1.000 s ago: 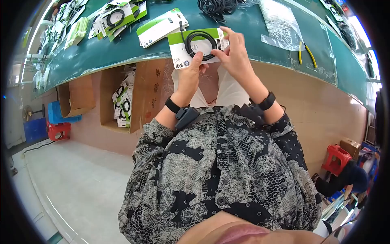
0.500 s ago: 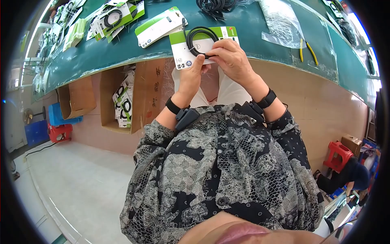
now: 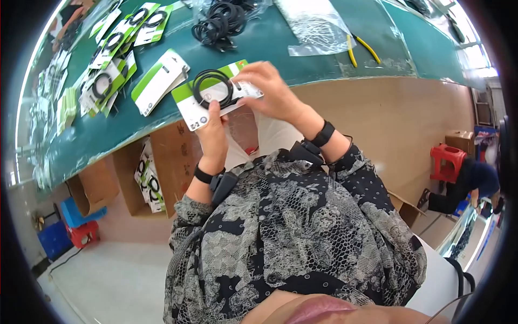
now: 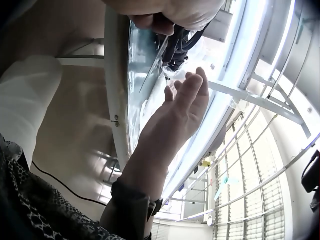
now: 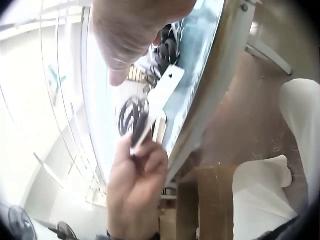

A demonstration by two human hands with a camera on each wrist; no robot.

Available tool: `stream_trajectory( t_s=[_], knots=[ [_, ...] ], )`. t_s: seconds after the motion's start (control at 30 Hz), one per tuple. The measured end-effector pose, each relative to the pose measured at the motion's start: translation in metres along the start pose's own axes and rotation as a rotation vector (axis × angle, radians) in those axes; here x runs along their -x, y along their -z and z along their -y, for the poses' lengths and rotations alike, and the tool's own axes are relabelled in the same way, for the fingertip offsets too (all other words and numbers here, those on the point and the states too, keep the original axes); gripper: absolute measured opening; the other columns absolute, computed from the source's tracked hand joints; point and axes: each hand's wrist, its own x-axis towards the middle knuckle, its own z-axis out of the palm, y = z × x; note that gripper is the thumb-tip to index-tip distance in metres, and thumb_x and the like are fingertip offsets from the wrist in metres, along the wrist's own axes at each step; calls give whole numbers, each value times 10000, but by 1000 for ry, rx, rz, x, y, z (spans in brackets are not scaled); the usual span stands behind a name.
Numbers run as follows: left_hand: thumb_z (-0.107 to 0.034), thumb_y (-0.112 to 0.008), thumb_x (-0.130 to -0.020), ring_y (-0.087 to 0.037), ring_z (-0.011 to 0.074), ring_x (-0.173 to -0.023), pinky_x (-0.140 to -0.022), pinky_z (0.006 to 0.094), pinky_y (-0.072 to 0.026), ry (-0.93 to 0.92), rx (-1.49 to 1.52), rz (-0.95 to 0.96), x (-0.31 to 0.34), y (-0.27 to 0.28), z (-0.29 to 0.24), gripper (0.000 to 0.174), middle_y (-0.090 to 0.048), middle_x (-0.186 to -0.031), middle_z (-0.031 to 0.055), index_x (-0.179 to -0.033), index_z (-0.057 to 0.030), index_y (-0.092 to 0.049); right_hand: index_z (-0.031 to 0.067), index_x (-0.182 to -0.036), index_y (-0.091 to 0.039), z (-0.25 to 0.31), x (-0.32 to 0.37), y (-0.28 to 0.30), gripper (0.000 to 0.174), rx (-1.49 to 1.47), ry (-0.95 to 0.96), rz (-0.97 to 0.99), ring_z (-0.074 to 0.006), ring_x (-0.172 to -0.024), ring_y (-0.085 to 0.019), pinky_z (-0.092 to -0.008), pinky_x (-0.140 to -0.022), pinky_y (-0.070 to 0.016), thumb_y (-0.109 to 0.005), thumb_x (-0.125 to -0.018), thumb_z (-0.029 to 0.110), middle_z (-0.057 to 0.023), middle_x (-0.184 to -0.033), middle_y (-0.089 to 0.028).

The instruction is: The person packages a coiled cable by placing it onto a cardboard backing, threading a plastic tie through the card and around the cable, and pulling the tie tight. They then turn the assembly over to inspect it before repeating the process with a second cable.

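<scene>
My left hand (image 3: pixel 214 137) grips a white and green retail card (image 3: pixel 186 110) by its lower edge, the thumb lying on its front. A coiled black cable (image 3: pixel 197 95) sits on the front of that card. Over the card's right end is my right hand (image 3: pixel 278 96), its thumb and fingers spread apart. From the right wrist view, the card's holed end (image 5: pixel 169 82) stands apart from the right hand (image 5: pixel 132 37). In the left wrist view the right hand (image 4: pixel 172 117) shows loose fingers holding nothing.
A stack of cards (image 3: pixel 159 83) lies left of the hands, with carded cables (image 3: pixel 102 86) beyond. Loose black cables (image 3: pixel 218 27), a bag of clear ties (image 3: pixel 318 27) and yellow-handled pliers (image 3: pixel 367 48) lie on the green table (image 3: pixel 302 67). An open carton (image 3: pixel 175 156) stands below.
The head view has turned, so the table and hands appear shifted left. My right hand's fingers were pinched at the coil half a second ago; now they are apart, at the card's right end.
</scene>
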Motion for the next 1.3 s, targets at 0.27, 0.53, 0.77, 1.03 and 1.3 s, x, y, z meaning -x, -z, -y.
stream_trajectory(
  t_s=[0.27, 0.53, 0.77, 1.03, 1.3],
  knots=[
    [-122, -549, -933, -474, 64, -574, -479, 191, -356, 57, 38, 22, -7, -19, -5, 113, -581, -815, 3, -1033, -75, -529, 39, -852, -610, -149, 11, 95, 76, 462, -350, -278, -305, -828, -609, -388, -717, -488, -632, -791, 78, -146, -846, -620],
    [-153, -597, -913, -528, 65, -616, -501, 191, -403, 92, 60, 81, -8, -26, -9, 133, -589, -800, -5, -1006, -68, -556, 89, -875, -609, -156, -12, 95, 65, 710, -490, -70, -319, -799, -619, -407, -692, -496, -601, -827, 133, -122, -896, -625],
    [-151, -598, -911, -536, 75, -636, -521, 206, -418, 126, 82, 85, -7, -23, -7, 152, -601, -841, 6, -1028, -64, -555, 104, -867, -591, -157, -12, 100, 46, 776, -416, 16, -331, -794, -615, -415, -668, -496, -590, -840, 141, -110, -968, -592],
    [-144, -595, -908, -524, 90, -685, -569, 228, -419, 250, 455, 127, -15, -31, -16, 172, -614, -945, 23, -1061, -75, -555, 80, -846, -585, -114, 9, 122, 32, 754, -317, -72, -338, -772, -605, -404, -642, -501, -588, -847, 112, -120, -969, -585],
    [-137, -589, -909, -478, 120, -629, -561, 243, -394, 368, 718, 272, -8, -43, -48, 134, -617, -939, 49, -1019, -74, -546, 28, -939, -650, -8, 25, 110, 142, 247, -259, -158, -159, -715, -621, -250, -638, -493, -628, -809, -24, -61, -830, -595]
  ],
)
